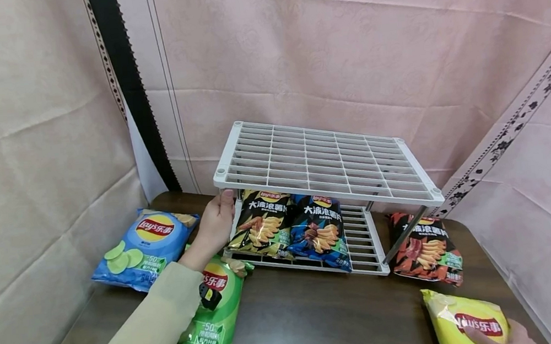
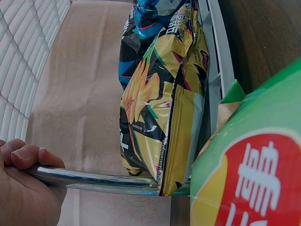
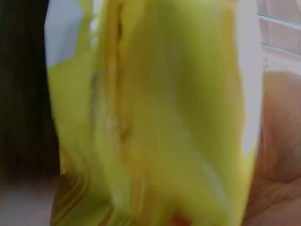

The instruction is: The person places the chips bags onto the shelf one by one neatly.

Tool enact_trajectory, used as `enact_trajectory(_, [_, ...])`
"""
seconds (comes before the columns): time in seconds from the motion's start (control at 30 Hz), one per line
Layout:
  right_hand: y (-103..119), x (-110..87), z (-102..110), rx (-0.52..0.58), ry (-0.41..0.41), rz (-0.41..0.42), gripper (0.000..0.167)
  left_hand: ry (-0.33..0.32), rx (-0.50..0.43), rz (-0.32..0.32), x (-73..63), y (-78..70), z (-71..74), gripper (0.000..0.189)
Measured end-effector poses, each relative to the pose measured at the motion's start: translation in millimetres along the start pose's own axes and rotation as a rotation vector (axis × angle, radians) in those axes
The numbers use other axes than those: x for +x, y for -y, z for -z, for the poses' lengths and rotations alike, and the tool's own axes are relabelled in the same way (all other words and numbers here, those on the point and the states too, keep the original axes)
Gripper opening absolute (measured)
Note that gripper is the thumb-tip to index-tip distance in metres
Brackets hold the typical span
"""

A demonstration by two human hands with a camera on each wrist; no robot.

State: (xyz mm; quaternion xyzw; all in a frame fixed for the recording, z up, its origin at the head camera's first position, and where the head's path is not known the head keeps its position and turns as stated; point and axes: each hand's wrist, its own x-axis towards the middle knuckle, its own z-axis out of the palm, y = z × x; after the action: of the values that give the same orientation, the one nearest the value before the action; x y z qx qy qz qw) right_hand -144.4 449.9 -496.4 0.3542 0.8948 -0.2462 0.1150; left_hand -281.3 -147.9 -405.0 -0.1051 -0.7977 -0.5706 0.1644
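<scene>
Pink cloth backdrop [image 1: 319, 51] across the top of the frame, dark wood table [image 1: 309, 313] below. White rack [image 1: 228, 149] at centre; on its lower shelf lean a gold-and-black bag [image 1: 263, 226] and a blue-and-black bag [image 1: 318, 231], side by side, with bare slats [image 1: 362, 241] to the right of them.

Left hand [image 1: 217, 219], centre-left: fingers curled round the rack's metal post [image 2: 103, 180]. Right hand [image 1: 512, 334], lower right corner: grips the yellow bag [image 1: 458, 309], fingers over its front. Whether the bag touches the table we cannot tell; the right wrist view is blurred.

Step in hand, we judge: handling the yellow bag while bracing the rack. We would press the post gently, without pulling, lest the leaning bags slide. The yellow bag looks puffed and slick, so we would pinch it lightly but securely by its sides. A path clear of the red-and-black bag [image 1: 424, 249], just above it in the frame, and of the slanting front-right post [image 1: 403, 235] seems best; haste could snag either.
</scene>
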Motion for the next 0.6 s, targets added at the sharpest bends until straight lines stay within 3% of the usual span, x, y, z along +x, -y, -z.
enact_trajectory(0.17, [-10.9,-0.2,-4.7,0.135,0.072,0.005,0.117,-0.022,0.0,-0.003,0.2,-1.3,1.8,0.057])
enact_trajectory(0.37, [-5.2,-0.9,-5.8,0.078,0.041,-0.012,0.116,-0.019,0.005,-0.002,1.0,-1.0,2.7,0.057])
enact_trajectory(0.5, [-1.9,-2.6,-2.2,0.057,0.018,-0.004,0.107,-0.02,0.007,0.0,1.1,-1.5,3.1,0.057])
enact_trajectory(0.6, [-1.2,-2.9,2.6,0.078,0.043,0.01,0.106,-0.019,0.011,0.003,0.5,-1.3,3.7,0.056])
